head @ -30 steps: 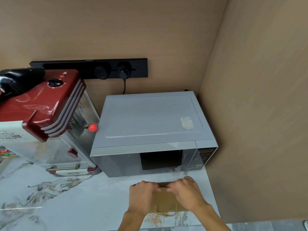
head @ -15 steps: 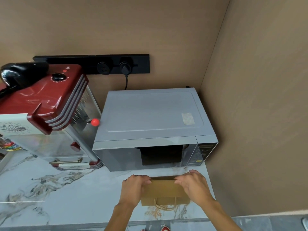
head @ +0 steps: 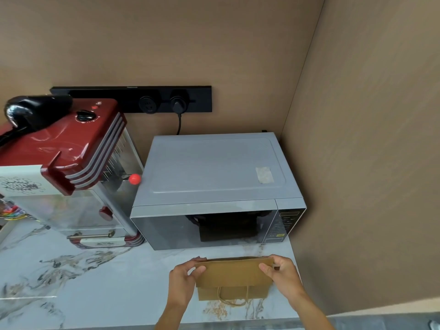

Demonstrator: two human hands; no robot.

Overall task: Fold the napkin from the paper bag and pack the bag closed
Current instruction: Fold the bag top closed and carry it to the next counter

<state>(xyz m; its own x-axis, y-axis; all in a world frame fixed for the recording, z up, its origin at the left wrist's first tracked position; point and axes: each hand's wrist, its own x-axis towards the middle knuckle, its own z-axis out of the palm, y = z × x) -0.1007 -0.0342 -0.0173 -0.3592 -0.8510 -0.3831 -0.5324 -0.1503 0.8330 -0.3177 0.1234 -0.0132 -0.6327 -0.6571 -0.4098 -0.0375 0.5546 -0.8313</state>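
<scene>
A brown paper bag (head: pixel 233 273) lies flat on the marble counter (head: pixel 100 282) in front of the microwave, its upper part folded over and its twine handles (head: pixel 234 297) at the near edge. My left hand (head: pixel 184 281) pinches the bag's left edge. My right hand (head: pixel 282 276) pinches its right edge. No napkin is visible.
A grey microwave (head: pixel 214 186) stands just behind the bag. A red popcorn machine (head: pixel 71 167) stands to its left. A brown wall (head: pixel 369 163) closes the right side. A black socket strip (head: pixel 133 98) with a plugged cable runs along the back wall.
My hands have moved apart from the bag's middle to its two side edges. The folded-over part of the bag now shows wide between them.
</scene>
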